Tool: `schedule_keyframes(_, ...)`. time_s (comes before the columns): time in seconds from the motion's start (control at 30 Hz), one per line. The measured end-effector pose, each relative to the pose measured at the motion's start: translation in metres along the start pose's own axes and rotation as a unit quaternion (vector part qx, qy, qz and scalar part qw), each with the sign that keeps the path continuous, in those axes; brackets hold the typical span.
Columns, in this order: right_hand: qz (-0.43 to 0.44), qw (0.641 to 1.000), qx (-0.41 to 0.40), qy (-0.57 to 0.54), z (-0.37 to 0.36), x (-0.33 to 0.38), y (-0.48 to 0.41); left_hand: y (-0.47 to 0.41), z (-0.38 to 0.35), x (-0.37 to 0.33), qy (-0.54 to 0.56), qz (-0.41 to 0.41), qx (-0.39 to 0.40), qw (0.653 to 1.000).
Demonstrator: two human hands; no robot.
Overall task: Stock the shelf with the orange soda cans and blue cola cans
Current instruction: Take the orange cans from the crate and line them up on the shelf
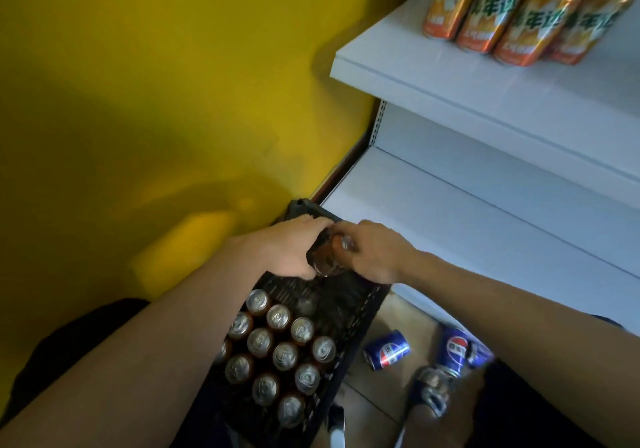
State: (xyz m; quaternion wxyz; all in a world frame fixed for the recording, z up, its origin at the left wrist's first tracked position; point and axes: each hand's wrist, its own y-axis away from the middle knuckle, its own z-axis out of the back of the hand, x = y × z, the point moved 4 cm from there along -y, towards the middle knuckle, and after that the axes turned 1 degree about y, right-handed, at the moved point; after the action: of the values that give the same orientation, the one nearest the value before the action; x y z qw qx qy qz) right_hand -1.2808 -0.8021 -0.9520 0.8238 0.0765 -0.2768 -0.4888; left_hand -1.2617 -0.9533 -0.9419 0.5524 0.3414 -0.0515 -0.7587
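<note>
Orange metal soda can, just below centre, was gripped by the left hand and right hand over the black plastic crate at 6 o'clock. Lifting-out seemed in hand; next, I judged, it needed carrying toward 1 o'clock onto the white metal shelf.

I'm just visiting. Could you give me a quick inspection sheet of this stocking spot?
Surface: white metal shelf carrying four upright orange soda cans.
Job's things: black plastic crate of upright cans; two blue cola cans lying on the tiled floor.
Clutter: nothing seen.
Hands: left hand and right hand both grip a single can above the crate.
Cables: nothing seen.
Surroundings: yellow wall.
</note>
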Motion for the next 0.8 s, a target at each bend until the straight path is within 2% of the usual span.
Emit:
schedule_keyframes(0.1, 0.005, 0.995, -0.072, -0.066, 0.036, 0.001, 0.028, 0.002, 0.005, -0.012, 0.033, -0.047, -0.088, 0.994)
schedule_keyframes(0.17, 0.006, 0.981, -0.122, -0.151, 0.051, -0.004, 0.045, 0.005, 0.01, -0.02, 0.077, -0.091, -0.15, 0.981)
schedule_keyframes(0.27, 0.002, 0.918, -0.202, -0.341, 0.062, -0.01, 0.061, 0.009, 0.015, -0.031, 0.188, -0.126, -0.2, 0.953)
schedule_keyframes(0.37, 0.017, 0.862, -0.273, -0.427, 0.073, -0.012, 0.059, 0.012, 0.018, -0.041, 0.337, -0.132, -0.208, 0.909)
schedule_keyframes(0.43, 0.046, 0.854, -0.268, -0.444, 0.078, -0.014, 0.057, 0.012, 0.02, -0.046, 0.406, -0.136, -0.219, 0.877)
schedule_keyframes(0.5, 0.06, 0.869, -0.252, -0.422, 0.077, -0.016, 0.055, 0.012, 0.024, -0.053, 0.439, -0.151, -0.24, 0.853)
schedule_keyframes(0.57, 0.056, 0.876, -0.282, -0.387, 0.074, -0.018, 0.054, 0.011, 0.028, -0.062, 0.459, -0.166, -0.249, 0.836)
schedule_keyframes(0.67, 0.038, 0.845, -0.363, -0.391, 0.083, -0.019, 0.058, 0.007, 0.041, -0.077, 0.44, -0.194, -0.268, 0.835)
schedule_keyframes(0.8, 0.072, 0.807, -0.412, -0.416, 0.126, -0.025, 0.075, -0.003, 0.076, -0.111, 0.375, -0.243, -0.291, 0.846)
